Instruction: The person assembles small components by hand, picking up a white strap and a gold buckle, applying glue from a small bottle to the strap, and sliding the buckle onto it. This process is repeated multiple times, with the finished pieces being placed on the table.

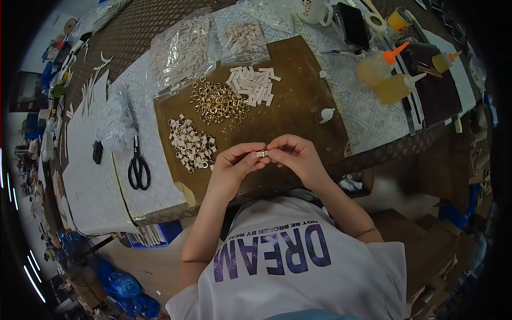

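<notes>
Over the front of the brown mat [304,69], my left hand [234,164] and my right hand [296,158] pinch a small white strip with a metal ring [261,154] between their fingertips. The fingers partly cover it. Beyond them lies a pile of gold-coloured metal rings [220,104]. A pile of short white strips [253,85] touches it at the back right. Left of my hands is a heap of rings with white strips looped on them [191,143]. A small white cap-like piece [326,115] rests on the mat at the right.
Black-handled scissors [139,169] lie left of the mat. Clear bags [181,50] of pale pieces stand behind it. Glue bottles [393,89], a phone [353,25], a white mug [314,12] and a tape roll [375,21] are at the right back. The table edge runs under my forearms.
</notes>
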### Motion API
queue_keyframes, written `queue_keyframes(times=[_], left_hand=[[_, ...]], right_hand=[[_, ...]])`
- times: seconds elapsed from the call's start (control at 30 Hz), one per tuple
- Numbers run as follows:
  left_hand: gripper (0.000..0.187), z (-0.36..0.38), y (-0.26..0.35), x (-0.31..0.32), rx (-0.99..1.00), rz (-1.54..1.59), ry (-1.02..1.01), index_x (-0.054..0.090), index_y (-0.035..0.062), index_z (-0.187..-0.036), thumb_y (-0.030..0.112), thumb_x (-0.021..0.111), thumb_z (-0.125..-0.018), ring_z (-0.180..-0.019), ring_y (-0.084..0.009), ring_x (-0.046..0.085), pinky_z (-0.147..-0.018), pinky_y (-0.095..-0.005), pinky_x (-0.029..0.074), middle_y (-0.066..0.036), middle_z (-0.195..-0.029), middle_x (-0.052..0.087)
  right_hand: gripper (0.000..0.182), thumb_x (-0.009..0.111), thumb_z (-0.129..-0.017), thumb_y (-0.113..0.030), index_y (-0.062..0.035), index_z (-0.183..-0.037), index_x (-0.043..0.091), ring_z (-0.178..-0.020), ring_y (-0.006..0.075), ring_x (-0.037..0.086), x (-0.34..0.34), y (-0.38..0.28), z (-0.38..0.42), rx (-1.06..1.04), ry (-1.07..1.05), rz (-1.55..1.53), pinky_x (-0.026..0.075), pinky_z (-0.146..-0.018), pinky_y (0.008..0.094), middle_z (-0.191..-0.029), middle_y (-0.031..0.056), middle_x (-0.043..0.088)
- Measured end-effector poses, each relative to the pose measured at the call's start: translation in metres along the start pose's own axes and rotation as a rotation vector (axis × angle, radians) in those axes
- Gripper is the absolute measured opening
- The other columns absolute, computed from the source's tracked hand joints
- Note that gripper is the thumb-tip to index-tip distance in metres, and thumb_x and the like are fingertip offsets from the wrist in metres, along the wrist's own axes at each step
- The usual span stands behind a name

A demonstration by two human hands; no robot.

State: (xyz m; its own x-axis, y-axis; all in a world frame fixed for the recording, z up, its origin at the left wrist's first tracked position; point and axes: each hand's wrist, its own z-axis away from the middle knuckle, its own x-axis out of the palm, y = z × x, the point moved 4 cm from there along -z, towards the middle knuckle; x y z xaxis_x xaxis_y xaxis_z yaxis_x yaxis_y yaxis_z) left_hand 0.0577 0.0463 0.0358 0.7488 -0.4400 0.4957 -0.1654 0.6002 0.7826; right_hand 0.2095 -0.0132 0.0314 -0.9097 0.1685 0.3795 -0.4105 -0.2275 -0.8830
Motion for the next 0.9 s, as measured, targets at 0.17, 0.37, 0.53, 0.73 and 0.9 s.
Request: queue_keyframes(times=[0.17,0.37,0.53,0.73,0.9], left_hand=[[0.02,0.001,-0.003,-0.003,0.011,-0.041,0.022,0.062,-0.0023,-0.105,0.003,0.06,-0.085,-0.083,-0.0149,0.064,-0.075,-0.0235,0.052,-0.011,-0.093,0.066],[0.018,0.004,-0.001,-0.006,0.114,-0.27,0.1,0.065,-0.0012,-0.099,0.002,0.066,-0.081,-0.078,-0.0122,0.063,-0.071,-0.0226,0.051,-0.008,-0.086,0.067],[0.018,0.005,-0.004,-0.002,0.072,-0.188,0.109,0.065,-0.0013,-0.099,0.001,0.065,-0.081,-0.077,-0.0117,0.063,-0.07,-0.0224,0.051,-0.008,-0.086,0.067],[0.018,0.006,-0.004,0.002,0.103,-0.214,0.146,0.066,-0.0016,-0.097,-0.001,0.067,-0.079,-0.077,-0.0123,0.064,-0.071,-0.0223,0.051,-0.009,-0.086,0.067],[0.02,0.004,-0.004,0.002,0.126,-0.226,0.155,0.066,-0.0016,-0.097,-0.002,0.067,-0.078,-0.076,-0.0127,0.064,-0.07,-0.0221,0.051,-0.009,-0.086,0.067]], right_hand=[[0.012,0.063,-0.084,-0.007,-0.0006,-0.094,0.059,-0.077,0.0071,0.057,0.003,0.002,0.0,-0.064,-0.007,-0.007,0.047,-0.068,0.0198,-0.088,0.0021,0.061],[0.007,0.063,-0.083,-0.003,0.0001,-0.087,0.059,-0.075,0.0054,0.057,0.009,-0.012,0.008,-0.105,0.003,0.365,0.046,-0.067,0.0187,-0.085,0.002,0.061],[0.005,0.063,-0.081,-0.001,-0.0008,-0.084,0.059,-0.074,0.0046,0.055,0.007,-0.011,0.008,-0.126,0.02,0.452,0.045,-0.064,0.0188,-0.082,0.0005,0.06],[0.005,0.062,-0.081,0.0,-0.0002,-0.084,0.058,-0.075,0.0047,0.056,0.002,0.0,0.006,-0.114,0.037,0.368,0.046,-0.066,0.02,-0.081,-0.0001,0.06],[0.009,0.065,-0.08,-0.005,0.0005,-0.084,0.058,-0.07,0.0056,0.056,0.001,-0.004,0.008,-0.156,0.095,0.306,0.045,-0.063,0.0197,-0.078,0.0018,0.06]])
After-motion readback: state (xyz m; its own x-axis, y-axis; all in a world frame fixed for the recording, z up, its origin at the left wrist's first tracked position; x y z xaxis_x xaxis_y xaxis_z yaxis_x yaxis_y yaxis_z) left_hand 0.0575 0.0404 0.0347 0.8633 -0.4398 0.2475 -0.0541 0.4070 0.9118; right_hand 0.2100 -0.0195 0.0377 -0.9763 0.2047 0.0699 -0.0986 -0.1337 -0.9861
